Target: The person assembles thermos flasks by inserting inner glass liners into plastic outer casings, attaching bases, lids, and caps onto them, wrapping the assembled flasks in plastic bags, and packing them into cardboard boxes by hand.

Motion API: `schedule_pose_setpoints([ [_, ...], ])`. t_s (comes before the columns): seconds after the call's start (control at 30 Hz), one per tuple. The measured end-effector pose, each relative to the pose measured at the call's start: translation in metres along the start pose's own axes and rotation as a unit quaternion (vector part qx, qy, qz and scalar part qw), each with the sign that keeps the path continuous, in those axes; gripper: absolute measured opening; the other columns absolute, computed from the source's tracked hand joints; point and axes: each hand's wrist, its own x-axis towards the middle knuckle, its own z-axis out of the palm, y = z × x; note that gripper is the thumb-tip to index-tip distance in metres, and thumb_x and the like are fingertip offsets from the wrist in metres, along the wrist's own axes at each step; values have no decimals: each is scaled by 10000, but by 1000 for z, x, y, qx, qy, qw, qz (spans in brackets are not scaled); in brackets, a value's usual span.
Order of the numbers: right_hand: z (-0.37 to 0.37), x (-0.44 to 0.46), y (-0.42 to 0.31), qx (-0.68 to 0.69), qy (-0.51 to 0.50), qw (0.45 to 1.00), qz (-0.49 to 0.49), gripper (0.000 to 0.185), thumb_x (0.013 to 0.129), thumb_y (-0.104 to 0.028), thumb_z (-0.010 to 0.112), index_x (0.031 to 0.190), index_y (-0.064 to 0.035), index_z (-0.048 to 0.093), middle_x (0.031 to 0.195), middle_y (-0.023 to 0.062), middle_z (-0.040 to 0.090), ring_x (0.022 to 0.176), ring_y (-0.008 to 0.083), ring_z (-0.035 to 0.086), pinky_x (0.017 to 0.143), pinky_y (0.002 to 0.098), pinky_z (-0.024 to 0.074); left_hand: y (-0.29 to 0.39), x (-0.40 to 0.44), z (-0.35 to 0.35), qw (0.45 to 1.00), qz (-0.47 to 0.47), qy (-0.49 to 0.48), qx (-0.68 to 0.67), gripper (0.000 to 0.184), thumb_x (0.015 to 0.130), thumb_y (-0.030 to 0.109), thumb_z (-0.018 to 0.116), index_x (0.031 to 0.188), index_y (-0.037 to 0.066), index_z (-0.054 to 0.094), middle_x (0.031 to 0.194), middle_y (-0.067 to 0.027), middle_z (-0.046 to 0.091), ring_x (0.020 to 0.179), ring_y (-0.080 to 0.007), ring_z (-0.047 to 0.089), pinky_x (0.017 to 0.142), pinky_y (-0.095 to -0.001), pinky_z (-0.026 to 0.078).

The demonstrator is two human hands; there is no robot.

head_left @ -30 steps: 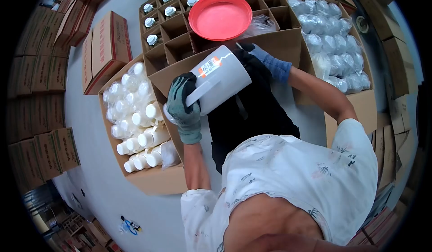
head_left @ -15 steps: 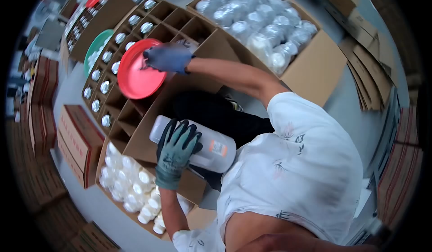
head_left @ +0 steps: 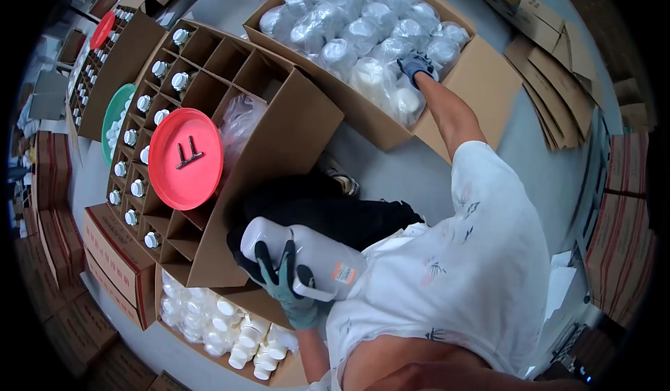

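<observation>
In a green and black glove, my left hand (head_left: 283, 283) is wrapped round a large translucent white jug (head_left: 317, 258) with an orange label, lying on its side against my lap. My right hand (head_left: 417, 66), in a blue-grey glove, reaches into a carton of plastic-wrapped bottles (head_left: 363, 35); its fingers are bent over a wrapped bottle, and their grip is too small to make out. A red round tray (head_left: 167, 178) holding a small dark metal tool (head_left: 188, 152) rests on the divided carton (head_left: 286, 140), among white-capped bottles (head_left: 151, 239).
A carton of white bottles (head_left: 251, 335) stands below the divided one. Sealed cartons (head_left: 115, 258) lie at the left. A green bowl of caps (head_left: 112, 129) is behind. Flattened cardboard (head_left: 544, 91) and stacked boxes (head_left: 618, 251) are at the right.
My right hand has moved from the red tray to the wrapped bottles, leaving the dark tool on the tray. My left hand keeps the jug, now lower on my lap. The view has turned right.
</observation>
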Motion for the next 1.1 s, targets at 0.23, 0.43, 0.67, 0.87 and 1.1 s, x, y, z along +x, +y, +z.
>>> schedule_pose_setpoints([
  [0.23, 20, 25, 3, -38, -42, 990, -129, 462, 830, -482, 537, 1069, -111, 672, 1155, 180, 644, 1087, 347, 602, 913, 483, 438, -44, -62, -24, 995, -21, -94, 28, 535, 965, 313, 446, 1436, 67, 384, 1516, -193, 297, 1390, -472, 236, 1123, -577, 190],
  [0.43, -93, -7, -50, 508, -346, 750, -245, 255, 867, -314, 655, 1024, -114, 650, 942, 9, 606, 830, 136, 568, 741, 292, 491, -73, -59, -41, 981, -166, 90, -35, 513, 982, 220, 431, 1424, -31, 360, 1473, -189, 381, 1370, -334, 350, 1128, -427, 257],
  [0.67, -205, -214, -242, 642, -676, 181, -313, 263, 935, -259, 570, 1113, -77, 633, 1083, 102, 651, 1078, 312, 596, 998, 593, 435, -78, 78, -32, 951, 59, 78, -292, 653, 879, 232, 631, 1430, -10, 377, 1476, -169, 389, 1391, -299, 321, 1145, -396, 229],
  [0.87, -225, -361, -387, 663, -703, 98, -239, 211, 932, -296, 561, 1001, -136, 681, 1001, 25, 714, 1016, 233, 651, 971, 505, 470, -65, 114, -26, 972, 108, 137, -157, 1128, 652, 261, 855, 1498, -4, 157, 1553, -185, 199, 1433, -321, 213, 1170, -406, 177],
  [1.1, -187, -453, -373, 615, -577, 294, -449, 444, 889, -199, 608, 1315, -119, 506, 1120, 72, 584, 1070, 234, 579, 930, 322, 486, -141, 142, -11, 935, -41, 321, -145, 332, 837, 221, 694, 1054, -21, 628, 1002, -181, 653, 920, -317, 625, 800, -420, 480],
])
